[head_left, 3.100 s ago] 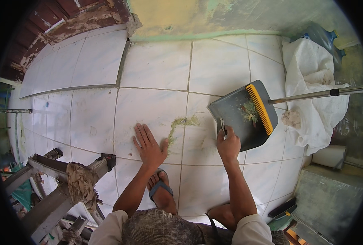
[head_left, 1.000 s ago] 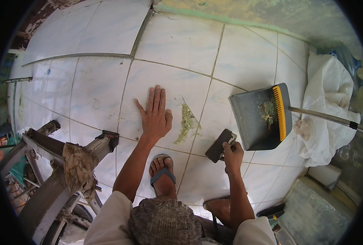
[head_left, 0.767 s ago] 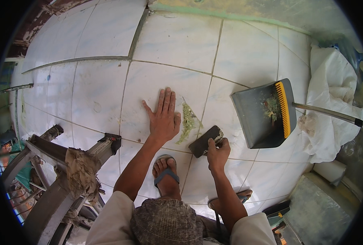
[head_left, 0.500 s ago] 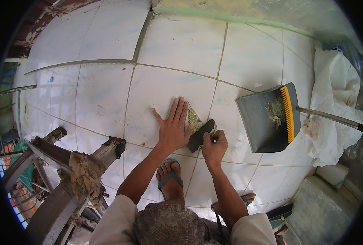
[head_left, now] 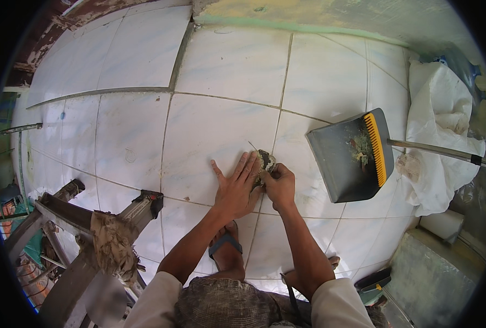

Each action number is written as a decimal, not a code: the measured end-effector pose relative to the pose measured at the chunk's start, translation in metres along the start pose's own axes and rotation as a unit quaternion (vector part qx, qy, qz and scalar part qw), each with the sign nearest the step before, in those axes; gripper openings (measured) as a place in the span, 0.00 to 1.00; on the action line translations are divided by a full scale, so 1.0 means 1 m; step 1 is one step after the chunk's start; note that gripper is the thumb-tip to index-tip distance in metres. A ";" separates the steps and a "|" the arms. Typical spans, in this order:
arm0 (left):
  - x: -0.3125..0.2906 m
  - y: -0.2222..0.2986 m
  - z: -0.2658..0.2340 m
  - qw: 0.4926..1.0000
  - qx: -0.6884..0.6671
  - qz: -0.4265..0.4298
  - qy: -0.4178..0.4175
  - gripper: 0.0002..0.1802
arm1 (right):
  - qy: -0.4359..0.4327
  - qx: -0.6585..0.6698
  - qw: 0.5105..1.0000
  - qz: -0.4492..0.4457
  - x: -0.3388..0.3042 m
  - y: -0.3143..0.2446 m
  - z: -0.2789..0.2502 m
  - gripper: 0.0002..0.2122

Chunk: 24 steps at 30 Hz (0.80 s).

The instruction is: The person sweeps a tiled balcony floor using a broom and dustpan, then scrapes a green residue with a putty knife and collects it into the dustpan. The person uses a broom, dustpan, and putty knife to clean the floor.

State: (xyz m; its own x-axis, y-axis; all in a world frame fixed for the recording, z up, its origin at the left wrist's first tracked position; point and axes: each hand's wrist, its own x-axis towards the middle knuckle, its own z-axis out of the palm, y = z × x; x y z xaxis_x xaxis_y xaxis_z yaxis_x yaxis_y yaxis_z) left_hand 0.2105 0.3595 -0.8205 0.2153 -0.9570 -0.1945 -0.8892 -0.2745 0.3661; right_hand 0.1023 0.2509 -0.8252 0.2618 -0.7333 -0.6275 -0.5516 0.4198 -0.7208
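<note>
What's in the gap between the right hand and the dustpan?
In the head view, a stretch of white floor tile lies between the right hand and the dustpan.

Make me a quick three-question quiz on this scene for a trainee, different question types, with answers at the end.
1. Multiple choice: what colour is the toothed strip on the dustpan? a) red b) yellow c) white
2. True or false: the person's two hands are far apart.
3. Fill in the blank: the handle of the dustpan reaches across a white ____.

Key:
1. b.
2. False: the left hand and right hand are close together at a dark, crumb-flecked piece.
3. Sack.
</note>
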 end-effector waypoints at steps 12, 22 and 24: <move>-0.043 0.015 -0.022 0.973 -0.175 -0.085 0.122 0.40 | -0.054 0.337 0.930 0.136 -0.015 0.024 -0.026 0.14; -0.077 0.033 0.006 0.961 -0.029 -0.275 0.014 0.53 | 0.239 0.418 0.868 0.124 -0.011 -0.022 -0.151 0.13; -0.088 0.034 0.008 0.958 -0.007 -0.287 -0.001 0.55 | 0.245 0.328 0.909 0.076 -0.019 -0.015 -0.139 0.12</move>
State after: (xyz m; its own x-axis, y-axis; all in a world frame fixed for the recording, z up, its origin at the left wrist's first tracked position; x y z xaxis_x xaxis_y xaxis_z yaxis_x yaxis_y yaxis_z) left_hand 0.1582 0.4351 -0.7988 0.6668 -0.6477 -0.3686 -0.6189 -0.7568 0.2103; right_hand -0.0048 0.1843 -0.7618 -0.2513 -0.7223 -0.6443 0.0808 0.6476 -0.7576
